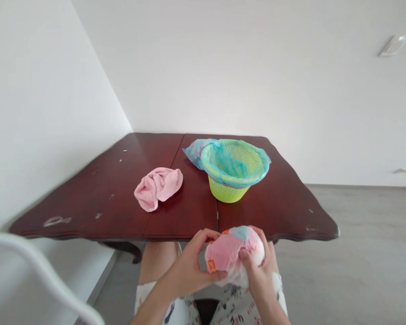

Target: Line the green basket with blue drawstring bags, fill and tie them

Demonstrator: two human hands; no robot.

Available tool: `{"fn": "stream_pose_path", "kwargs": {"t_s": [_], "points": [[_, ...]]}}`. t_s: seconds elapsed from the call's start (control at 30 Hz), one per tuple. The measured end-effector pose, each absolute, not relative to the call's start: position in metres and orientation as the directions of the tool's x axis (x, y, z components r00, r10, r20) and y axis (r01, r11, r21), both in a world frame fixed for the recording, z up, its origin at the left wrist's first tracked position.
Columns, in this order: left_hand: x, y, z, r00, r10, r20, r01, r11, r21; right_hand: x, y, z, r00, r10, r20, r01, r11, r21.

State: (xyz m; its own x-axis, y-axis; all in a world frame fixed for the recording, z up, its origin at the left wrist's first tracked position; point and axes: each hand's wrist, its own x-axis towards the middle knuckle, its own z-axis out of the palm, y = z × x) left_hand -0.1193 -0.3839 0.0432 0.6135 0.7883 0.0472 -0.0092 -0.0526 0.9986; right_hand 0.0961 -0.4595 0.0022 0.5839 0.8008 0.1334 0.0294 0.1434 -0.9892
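Note:
A rounded pink-and-white plastic-wrapped bundle [225,253], with orange label patches and a pale blue spot, is held above my lap at the table's near edge. My left hand [194,264] grips its left side, fingers over the top and thumb low. On the opposite side my right hand [259,268] has its thumb pressed into the front, with the other fingers wrapped behind. What the wrapper contains cannot be made out. Farther back stands a yellow-green mesh basket [227,193], lined with a thin blue plastic bag [253,179] folded over its rim.
A crumpled pink cloth [159,185] lies left of the basket on the dark red wooden table [186,221]. Behind the basket's left side rests a filled translucent blue bag [195,151]. White walls border the table's back and left. A white curved tube [43,275] crosses the lower left.

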Motion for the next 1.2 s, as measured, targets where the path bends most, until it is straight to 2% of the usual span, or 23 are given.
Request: {"fn": "stream_pose_path", "kwargs": {"t_s": [0.13,0.2,0.3,0.4,0.53,0.73,0.9,1.0,1.1,1.2], "points": [[-0.124,-0.379,0.047,0.703,0.707,0.082,-0.229,0.115,0.967,0.091,-0.452,0.015,0.436,0.878,0.197,0.011,0.214,-0.977],[-0.125,-0.379,0.043,0.678,0.729,0.096,-0.25,0.106,0.962,0.091,-0.447,0.021,0.448,0.867,0.217,0.029,0.229,-0.973],[-0.127,-0.38,0.041,0.588,0.799,0.129,-0.172,-0.032,0.985,0.095,-0.44,0.03,0.538,0.814,0.22,0.112,0.189,-0.976],[-0.127,-0.383,0.042,0.568,0.798,0.199,0.002,-0.243,0.97,0.094,-0.436,0.04,0.568,0.806,0.164,0.118,0.118,-0.986],[-0.117,-0.39,0.035,0.563,0.779,0.277,0.11,-0.403,0.909,0.086,-0.433,0.038,0.548,0.836,0.016,-0.053,0.054,-0.997],[-0.112,-0.392,0.012,0.596,0.708,0.378,0.13,-0.55,0.825,0.083,-0.434,0.019,0.465,0.877,-0.12,-0.268,0.01,-0.963],[-0.119,-0.386,0.006,0.654,0.546,0.524,0.18,-0.785,0.593,0.079,-0.438,0.025,0.345,0.887,-0.308,-0.525,-0.089,-0.846],[-0.123,-0.381,0.018,0.616,0.519,0.593,0.247,-0.841,0.481,0.078,-0.438,0.031,0.227,0.906,-0.357,-0.623,-0.146,-0.768],[-0.128,-0.369,0.042,0.576,0.568,0.588,0.263,-0.81,0.525,0.084,-0.435,0.028,0.116,0.936,-0.333,-0.685,-0.167,-0.709],[-0.131,-0.343,0.082,0.417,0.594,0.688,0.138,-0.79,0.598,0.092,-0.429,0.009,0.047,0.962,-0.27,-0.67,-0.17,-0.723]]}}
